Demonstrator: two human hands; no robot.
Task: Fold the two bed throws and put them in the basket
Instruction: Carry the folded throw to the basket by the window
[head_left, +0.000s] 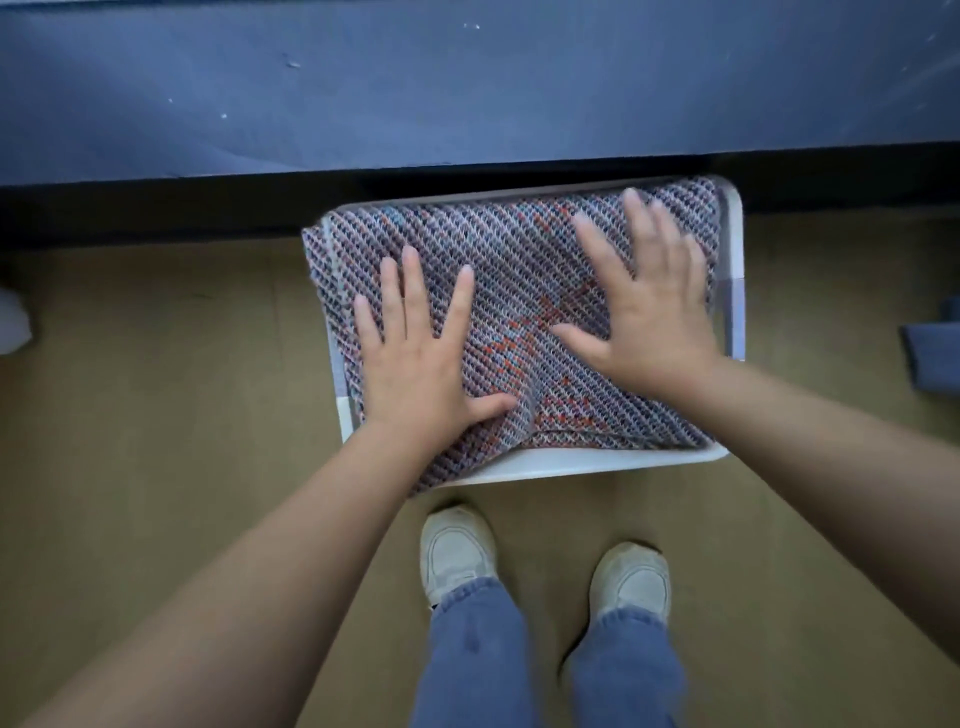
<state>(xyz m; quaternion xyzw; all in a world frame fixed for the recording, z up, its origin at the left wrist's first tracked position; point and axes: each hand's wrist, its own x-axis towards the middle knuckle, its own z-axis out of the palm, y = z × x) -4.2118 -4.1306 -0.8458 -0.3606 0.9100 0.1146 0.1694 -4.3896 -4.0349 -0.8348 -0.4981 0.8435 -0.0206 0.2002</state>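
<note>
Now the big blue bed (467, 78) fills the top, with brown floor (156, 389) below it. A white basket (597, 462) sits on the floor, close against the bed's edge. A folded stripy throw (493, 249) lies in it, and its left side hangs over the rim. The left hand (421, 358) and right hand (644, 296) lie flat, fingers spread, pressing down, probably so it fits. Whether another throw is underneath, I cannot tell. Both sides have room.

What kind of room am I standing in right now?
Most likely a bedroom. A bed with a blue sheet runs across the top, a white basket stands on the brown floor beside it, and a folded woven throw lies in the basket.
</note>
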